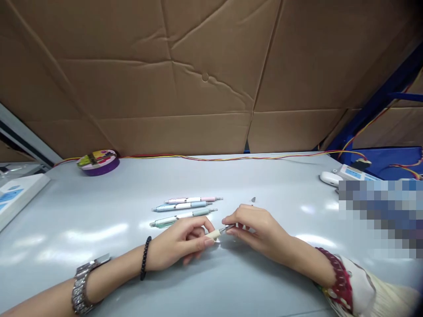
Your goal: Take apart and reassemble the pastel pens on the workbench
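My left hand (180, 244) is closed around a cream mechanical pencil (214, 234), with the thumb along its grip. The pencil's silver tip points right, and most of its barrel is hidden in the hand. Thumb and fingers of my right hand (261, 231) pinch the metal tip (228, 227). Just beyond the left hand lie three similar pencils side by side: a pink one (194, 200), a blue one (183, 206) and a green one (185, 216). A tiny grey cone-shaped piece (253, 199) rests on the table beyond the right hand.
A round purple tin (99, 163) stands at the back left of the grey table (257, 176). White power strips lie at the left edge (20, 193) and back right (355, 172), beside a white rounded case (330, 178). Red and yellow wires (198, 157) run along the cardboard wall (181, 97).
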### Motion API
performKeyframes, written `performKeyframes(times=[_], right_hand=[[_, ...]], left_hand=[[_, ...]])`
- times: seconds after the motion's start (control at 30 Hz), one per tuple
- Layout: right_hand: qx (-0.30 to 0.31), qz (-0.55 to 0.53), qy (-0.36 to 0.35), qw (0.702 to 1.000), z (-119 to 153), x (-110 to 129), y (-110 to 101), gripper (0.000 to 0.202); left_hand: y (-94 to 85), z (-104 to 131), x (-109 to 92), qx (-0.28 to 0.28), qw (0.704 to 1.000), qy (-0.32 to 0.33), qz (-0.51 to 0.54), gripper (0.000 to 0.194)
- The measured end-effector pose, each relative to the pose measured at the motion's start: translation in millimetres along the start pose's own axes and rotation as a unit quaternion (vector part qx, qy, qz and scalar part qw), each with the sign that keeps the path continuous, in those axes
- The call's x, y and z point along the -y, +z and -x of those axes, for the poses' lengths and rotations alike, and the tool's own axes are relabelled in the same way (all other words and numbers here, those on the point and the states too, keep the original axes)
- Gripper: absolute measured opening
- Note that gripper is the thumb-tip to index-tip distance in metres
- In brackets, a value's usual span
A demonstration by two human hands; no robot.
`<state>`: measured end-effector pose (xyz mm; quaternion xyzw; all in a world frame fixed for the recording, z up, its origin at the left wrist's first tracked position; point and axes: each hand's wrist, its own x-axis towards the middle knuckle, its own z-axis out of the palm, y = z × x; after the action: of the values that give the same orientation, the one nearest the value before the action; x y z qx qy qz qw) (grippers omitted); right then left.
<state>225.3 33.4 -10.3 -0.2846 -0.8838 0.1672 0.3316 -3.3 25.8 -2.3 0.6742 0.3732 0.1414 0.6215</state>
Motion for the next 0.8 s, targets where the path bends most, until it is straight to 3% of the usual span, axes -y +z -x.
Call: performKeyframes(times=[0.3,0.47,0.6,0.63,0.7,0.8], right_hand=[[0.014,-0.004,0.014,1.000,0.8,0.7,1.0,0.020],[-0.019,0.004,-0.002,1.000,-3.1,4.7,-11.6,0.026],[-0.122,0.077,0.120,0.982,-5.1,-11.6,-44.3,0.035],[-0.124,0.113,0.157,0.973,-4.3,-19.7,-52.5,0.040],[-0.071,0.188,0.228,0.953,-1.3,-38.2,-63.9,0.047],[0.092,0.261,0.317,0.907,4.1,-62.1,-65.2,0.048]], left_hand=[[5.6,3.5,-1.8,-0.032,0.997,0.032,-0.064,0.033],[5.0,3.8,-2.6,-0.054,0.974,0.096,-0.196,0.025],[2.7,3.5,3.4,-0.083,0.914,0.181,-0.355,0.026],[2.0,3.1,6.1,-0.090,0.892,0.196,-0.397,0.026],[0.7,1.9,11.6,-0.105,0.833,0.232,-0.491,0.027],[-0.9,0.2,15.8,-0.143,0.740,0.289,-0.590,0.025]])
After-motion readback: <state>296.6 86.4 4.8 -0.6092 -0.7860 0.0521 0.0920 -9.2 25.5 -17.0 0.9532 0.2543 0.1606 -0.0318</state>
